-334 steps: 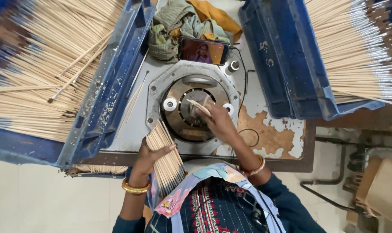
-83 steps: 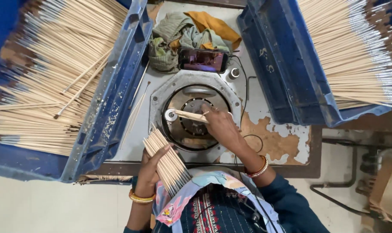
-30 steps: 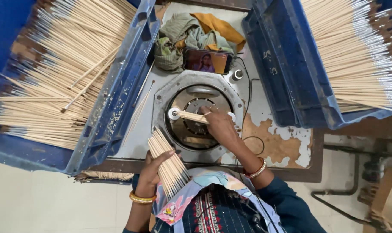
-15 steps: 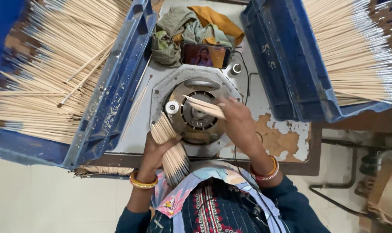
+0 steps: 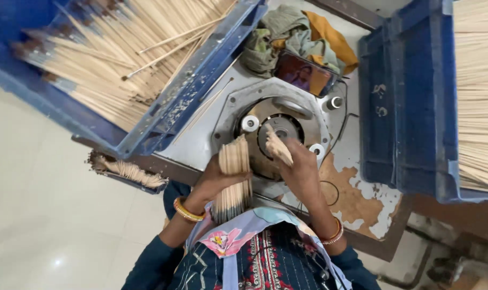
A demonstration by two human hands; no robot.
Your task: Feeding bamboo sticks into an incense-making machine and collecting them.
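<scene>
A seated worker bent over a round metal machine (image 5: 287, 115) set in a worn table (image 5: 357, 201). The left hand (image 5: 214, 180) was clenched around a thick bundle of thin sticks (image 5: 234, 180), held upright just in front of the machine, its upper ends level with the machine's near rim. The right hand (image 5: 300, 166) pinched a few sticks (image 5: 278, 147) between its fingers, their tips angled in over the machine's dark centre (a small white roller (image 5: 250, 123) stood just left of them). Left of the machine, a blue crate (image 5: 195, 91) lay heaped with pale sticks; right of it, a second blue crate (image 5: 410, 107) held sticks laid in neat rows. Behind the machine sat a phone (image 5: 304, 75) against crumpled cloths (image 5: 295, 35). A small tray (image 5: 127, 172) of loose sticks hung at the table's edge, left of the machine.
</scene>
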